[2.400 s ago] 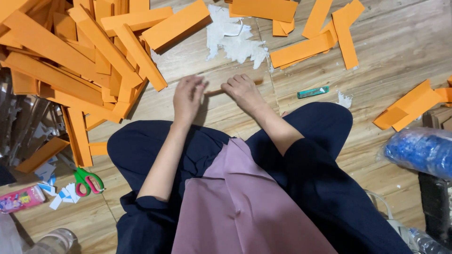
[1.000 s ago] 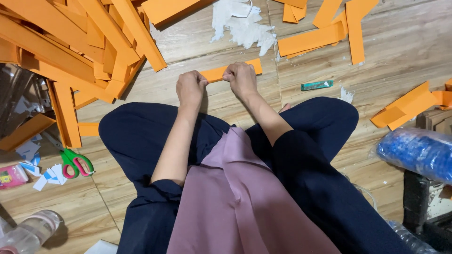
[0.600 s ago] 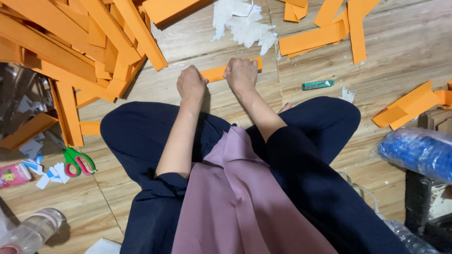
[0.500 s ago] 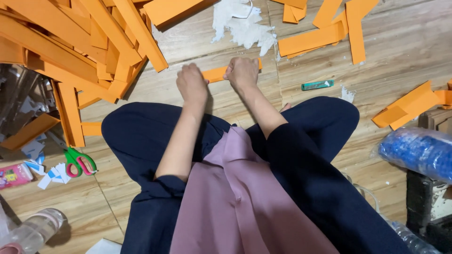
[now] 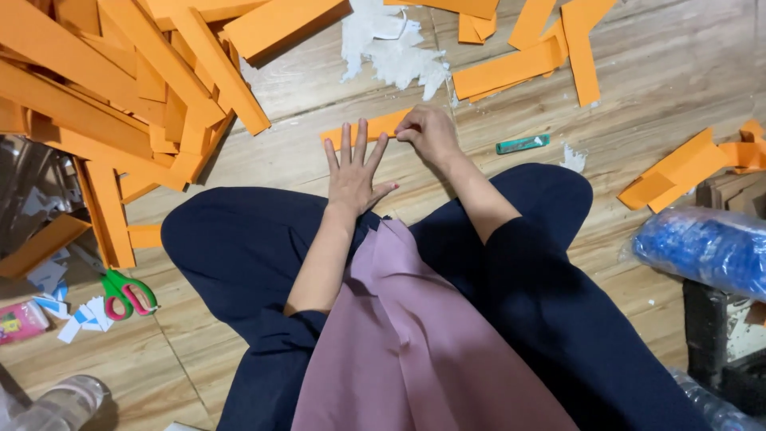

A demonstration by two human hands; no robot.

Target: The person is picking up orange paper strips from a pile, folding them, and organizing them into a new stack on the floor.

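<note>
Left hand [image 5: 357, 172] is spread flat on the orange paper strip [image 5: 375, 125], whose end is pinched by the right hand [image 5: 428, 134]; creasing is judged underway, firm pressing needed next.

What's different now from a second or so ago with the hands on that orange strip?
The left hand has opened: its fingers were curled on the orange strip and now lie spread flat across it, pressing it to the wooden floor. The right hand still pinches the strip's right end. The strip, the green cutter, the scissors and the orange pile lie where they were.
</note>
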